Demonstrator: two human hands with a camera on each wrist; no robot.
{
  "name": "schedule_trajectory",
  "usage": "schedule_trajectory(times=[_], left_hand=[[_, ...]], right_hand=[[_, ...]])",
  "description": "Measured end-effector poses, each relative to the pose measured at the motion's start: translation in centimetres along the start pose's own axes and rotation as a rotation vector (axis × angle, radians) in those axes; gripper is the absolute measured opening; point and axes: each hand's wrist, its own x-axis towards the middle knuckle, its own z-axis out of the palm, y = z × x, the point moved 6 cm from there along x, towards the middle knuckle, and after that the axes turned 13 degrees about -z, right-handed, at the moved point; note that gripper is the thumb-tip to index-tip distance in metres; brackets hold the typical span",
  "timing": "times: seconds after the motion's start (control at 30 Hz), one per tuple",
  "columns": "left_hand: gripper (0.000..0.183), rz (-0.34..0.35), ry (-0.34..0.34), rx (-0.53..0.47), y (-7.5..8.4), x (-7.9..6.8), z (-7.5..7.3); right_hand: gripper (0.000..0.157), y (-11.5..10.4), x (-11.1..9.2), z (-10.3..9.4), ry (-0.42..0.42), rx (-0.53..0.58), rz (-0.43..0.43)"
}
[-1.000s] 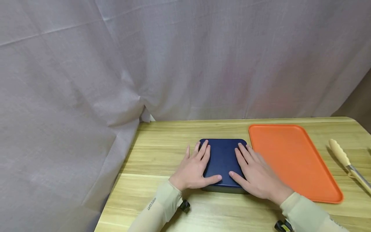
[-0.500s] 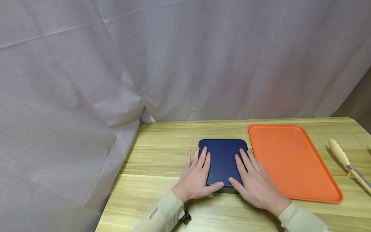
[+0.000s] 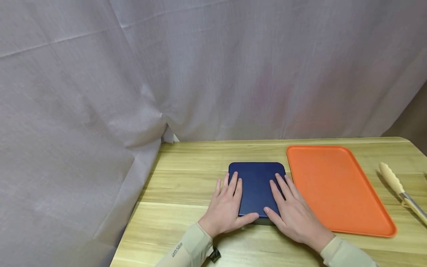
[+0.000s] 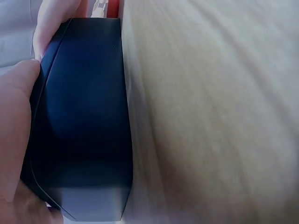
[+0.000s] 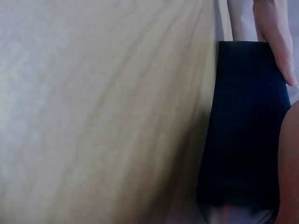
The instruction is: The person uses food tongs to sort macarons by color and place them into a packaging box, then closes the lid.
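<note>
A dark navy rectangular box with rounded corners stands flat on the wooden table, its lid on top. My left hand lies across the lid's left edge with fingers straight and spread, the thumb along the near edge. Over the right edge rests my right hand, its fingers likewise straight and its thumb pointing in toward the left one. The left wrist view shows the box's near side wall and a thin seam under the lid. In the right wrist view the same wall looks almost black.
An orange tray lies just right of the box. Further right are tongs with cream scalloped tips, cut off by the frame. A grey curtain hangs behind the table and along its left side.
Both hands have slid a little toward the near side along the lid, uncovering more of its far corners. In the last half second they stay nearly still, and the box keeps its place.
</note>
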Motion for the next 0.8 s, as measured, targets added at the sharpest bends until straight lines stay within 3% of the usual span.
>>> schedule_trajectory(times=[0.33, 0.63, 0.8], left_hand=[[0.111, -0.004, -0.008, 0.019, 0.03, 0.59, 0.42], [0.109, -0.010, -0.073, -0.013, -0.26, 0.63, 0.64], [0.110, -0.009, -0.128, -0.054, -0.61, 0.68, 0.41]], right_hand=[[0.076, 0.49, 0.17, 0.25, 0.019, -0.007, -0.011], [0.080, 0.46, 0.16, -0.02, -0.163, 0.060, 0.083], [0.081, 0.48, 0.11, -0.32, -0.195, 0.103, 0.113]])
